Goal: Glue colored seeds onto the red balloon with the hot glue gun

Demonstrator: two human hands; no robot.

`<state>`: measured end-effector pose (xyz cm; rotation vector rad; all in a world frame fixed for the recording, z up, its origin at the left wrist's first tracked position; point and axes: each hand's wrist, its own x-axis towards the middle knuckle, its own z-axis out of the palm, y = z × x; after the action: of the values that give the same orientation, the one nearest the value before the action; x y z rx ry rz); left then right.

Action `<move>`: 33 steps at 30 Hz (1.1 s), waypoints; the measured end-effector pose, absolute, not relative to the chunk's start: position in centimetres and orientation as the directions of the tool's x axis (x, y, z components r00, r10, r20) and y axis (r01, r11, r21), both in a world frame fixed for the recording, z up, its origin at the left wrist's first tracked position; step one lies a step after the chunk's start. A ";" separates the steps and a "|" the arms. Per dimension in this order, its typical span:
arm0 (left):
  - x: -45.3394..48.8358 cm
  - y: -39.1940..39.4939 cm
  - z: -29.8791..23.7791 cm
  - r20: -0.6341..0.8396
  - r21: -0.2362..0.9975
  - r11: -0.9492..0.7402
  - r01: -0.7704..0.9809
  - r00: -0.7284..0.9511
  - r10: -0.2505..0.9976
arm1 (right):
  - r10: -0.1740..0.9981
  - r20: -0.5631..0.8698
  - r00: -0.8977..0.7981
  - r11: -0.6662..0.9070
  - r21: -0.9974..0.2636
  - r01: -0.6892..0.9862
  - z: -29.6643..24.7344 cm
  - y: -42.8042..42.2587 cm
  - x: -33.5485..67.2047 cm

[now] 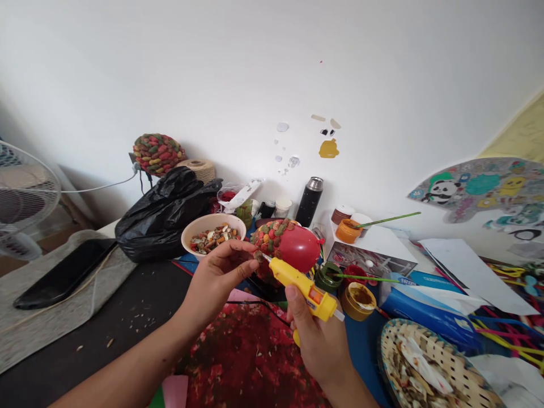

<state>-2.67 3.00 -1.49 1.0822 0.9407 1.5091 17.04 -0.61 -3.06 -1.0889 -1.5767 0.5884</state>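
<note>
Between our left hand's thumb and forefinger we pinch a small brown piece, its face turned toward the glue gun. Our right hand is wrapped around the gun's handle, thumb along its near side; we cannot tell whether the trigger is pressed. The nozzle is right at the piece, though whether it touches is too fine to see.

To do this well, we should hold the piece by its edges, keep our fingertips out of the hot nozzle's line, lay one small dab in the middle, and lift the tip away cleanly so no strings trail.

The gun's long axis slants: nozzle up and left, away from us, the clear glue stick jutting from the rear at lower right. The piece's own axis is too small to judge. Just behind, the red balloon lies on its side, long axis roughly left to right, knot at the right, its left part studded with coloured pieces. Left of it stands the bowl of loose pieces.
</note>
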 end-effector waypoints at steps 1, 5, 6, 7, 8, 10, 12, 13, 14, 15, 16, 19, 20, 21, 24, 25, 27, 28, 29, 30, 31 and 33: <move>-2.7 3.0 -1.5 0.171 0.941 -0.189 -0.280 -0.089 0.981 | 0.874 0.486 0.002 0.457 -0.823 0.338 -3.1 -0.6 17.0; -2.7 3.0 -1.6 0.175 0.941 -0.194 -0.276 -0.092 0.980 | 0.882 0.471 0.009 0.445 -0.840 0.310 -3.3 -0.7 17.0; -2.7 3.0 -1.6 0.177 0.942 -0.196 -0.273 -0.092 0.980 | 0.889 0.459 0.010 0.435 -0.850 0.297 -3.3 -0.7 17.0; -2.7 3.0 -1.6 0.181 0.942 -0.198 -0.269 -0.090 0.979 | 0.895 0.445 0.008 0.425 -0.860 0.282 -3.3 -0.7 17.0; -2.7 3.1 -1.7 0.182 0.943 -0.199 -0.265 -0.087 0.979 | 0.903 0.431 0.004 0.414 -0.871 0.265 -3.4 -0.6 17.1; -2.8 3.1 -1.8 0.184 0.944 -0.201 -0.261 -0.088 0.979 | 0.914 0.405 -0.004 0.395 -0.888 0.235 -3.6 -0.6 17.1; -2.9 3.1 -1.9 0.182 0.945 -0.200 -0.260 -0.094 0.979 | 0.921 0.388 -0.014 0.382 -0.898 0.218 -3.8 -0.5 17.2; -2.9 3.1 -1.9 0.180 0.945 -0.199 -0.261 -0.096 0.979 | 0.924 0.382 -0.020 0.377 -0.901 0.213 -3.9 -0.5 17.3; -2.9 3.1 -1.9 0.176 0.945 -0.196 -0.263 -0.097 0.980 | 0.926 0.376 -0.022 0.372 -0.904 0.212 -4.0 -0.5 17.3; -2.9 3.1 -1.9 0.170 0.945 -0.189 -0.266 -0.095 0.981 | 0.927 0.373 -0.026 0.370 -0.904 0.213 -4.0 -0.5 17.4; -2.9 3.0 -1.8 0.164 0.945 -0.183 -0.269 -0.093 0.982 | 0.927 0.373 -0.030 0.370 -0.904 0.215 -4.1 -0.5 17.4; -2.8 2.8 -1.5 0.153 0.944 -0.173 -0.282 -0.092 0.984 | 0.923 0.383 -0.036 0.381 -0.895 0.231 -3.9 -0.6 17.4; -2.7 2.8 -1.4 0.147 0.944 -0.166 -0.284 -0.090 0.985 | 0.917 0.397 -0.035 0.393 -0.887 0.241 -3.8 -0.6 17.4; -2.7 2.7 -1.3 0.136 0.946 -0.156 -0.284 -0.087 0.987 | 0.910 0.414 -0.034 0.409 -0.877 0.254 -3.7 -0.6 17.4; -2.8 2.7 -1.4 0.115 0.952 -0.135 -0.274 -0.086 0.990 | 0.885 0.464 -0.028 0.450 -0.840 0.303 -3.4 -0.6 17.3; -2.8 2.8 -1.5 0.128 0.952 -0.149 -0.268 -0.093 0.987 | 0.882 0.470 -0.032 0.455 -0.833 0.315 -3.3 -0.6 17.3; -2.9 3.0 -1.7 0.170 0.948 -0.192 -0.255 -0.107 0.980 | 0.881 0.472 -0.043 0.459 -0.827 0.324 -3.3 -0.7 17.3; -2.9 3.1 -1.8 0.188 0.945 -0.211 -0.249 -0.111 0.976 | 0.880 0.472 -0.046 0.460 -0.827 0.323 -3.4 -0.7 17.2; -2.9 3.2 -1.9 0.200 0.944 -0.221 -0.245 -0.110 0.974 | 0.881 0.472 -0.046 0.460 -0.828 0.321 -3.4 -0.7 17.2; -2.9 3.2 -1.9 0.205 0.943 -0.226 -0.245 -0.108 0.973 | 0.880 0.473 -0.042 0.461 -0.828 0.319 -3.5 -0.7 17.2; -2.9 3.3 -2.0 0.207 0.942 -0.227 -0.246 -0.106 0.973 | 0.879 0.476 -0.035 0.461 -0.828 0.319 -3.5 -0.7 17.2; -2.9 3.3 -2.0 0.208 0.941 -0.228 -0.249 -0.104 0.973 | 0.874 0.485 -0.024 0.465 -0.823 0.326 -3.5 -0.7 17.3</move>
<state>-2.88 3.28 -1.97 1.1288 0.9514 1.5398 17.26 -0.70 -3.53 -1.0701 -1.5915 0.6095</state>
